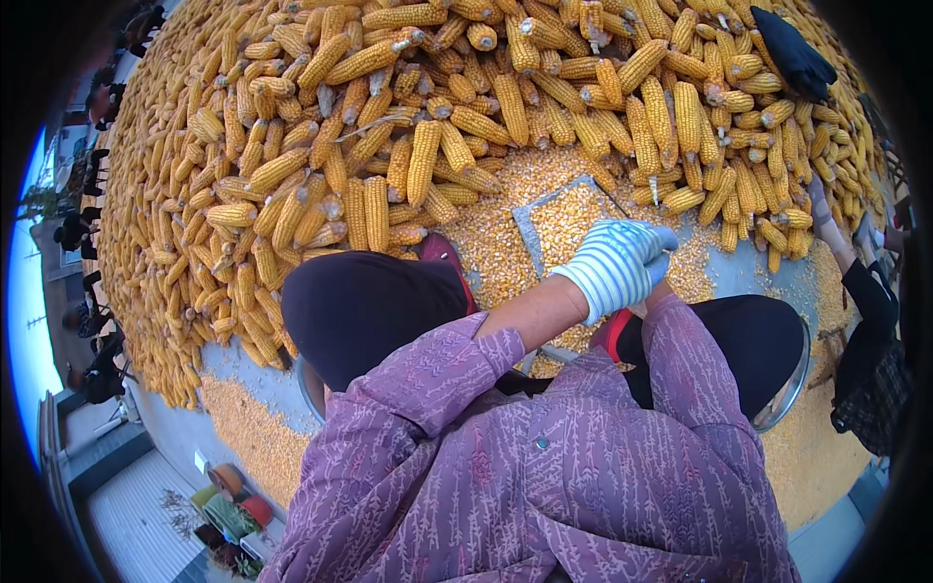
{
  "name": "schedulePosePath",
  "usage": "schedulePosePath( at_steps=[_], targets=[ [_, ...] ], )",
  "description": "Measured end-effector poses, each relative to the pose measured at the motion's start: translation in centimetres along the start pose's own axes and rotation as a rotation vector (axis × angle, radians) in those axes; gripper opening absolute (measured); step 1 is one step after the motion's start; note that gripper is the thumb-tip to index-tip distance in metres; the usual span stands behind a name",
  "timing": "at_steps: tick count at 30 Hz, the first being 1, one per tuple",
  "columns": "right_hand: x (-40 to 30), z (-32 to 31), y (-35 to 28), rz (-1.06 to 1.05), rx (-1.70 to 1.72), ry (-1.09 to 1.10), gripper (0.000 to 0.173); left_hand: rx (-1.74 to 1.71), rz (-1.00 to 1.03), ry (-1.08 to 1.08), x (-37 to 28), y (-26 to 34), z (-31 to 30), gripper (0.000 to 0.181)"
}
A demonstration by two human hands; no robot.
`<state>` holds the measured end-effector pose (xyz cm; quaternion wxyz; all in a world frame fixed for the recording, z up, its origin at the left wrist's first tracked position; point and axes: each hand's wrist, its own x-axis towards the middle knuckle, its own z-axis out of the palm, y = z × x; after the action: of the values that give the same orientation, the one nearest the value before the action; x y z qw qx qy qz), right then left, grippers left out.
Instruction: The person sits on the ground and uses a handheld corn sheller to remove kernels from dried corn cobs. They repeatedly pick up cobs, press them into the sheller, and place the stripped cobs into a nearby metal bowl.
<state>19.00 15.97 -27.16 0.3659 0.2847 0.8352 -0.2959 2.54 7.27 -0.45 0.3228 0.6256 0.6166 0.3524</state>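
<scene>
My left hand [612, 266], in a white-and-teal striped glove with blue fingers, reaches across my lap above loose corn kernels [565, 222]. Close against it, my right hand [659, 291] is mostly hidden; only part of its wrist shows clearly below the glove. Anything between the two hands is out of sight. Beneath them, a grey straight-edged frame [526, 237] lies among the kernels between my red shoes [446, 261]. A large heap of yellow corn cobs [474, 124] rises just in front.
Dark cloth [793, 55] lies on the heap at upper right. A seated person [871, 350] is at the right, other people [76, 233] at far left. Kernels [251, 430] cover the ground at lower left, near flowerpots [226, 481]. A round metal rim [802, 375] shows beside my right leg.
</scene>
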Motion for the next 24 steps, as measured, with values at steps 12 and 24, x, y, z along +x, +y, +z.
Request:
schedulePosePath(
  at_steps=[12, 24],
  targets=[
    [-1.9, -7.6, 0.2, 0.438, 0.044, 0.05, 0.028, 0.453, -1.349, 0.608, 2.5, -22.3, -10.6, 0.063],
    [-0.7, -4.8, 2.2, 0.671, 0.283, 0.273, 0.029, 0.622, -1.18, 0.462, 2.6, -25.1, -11.8, 0.065]
  ],
)
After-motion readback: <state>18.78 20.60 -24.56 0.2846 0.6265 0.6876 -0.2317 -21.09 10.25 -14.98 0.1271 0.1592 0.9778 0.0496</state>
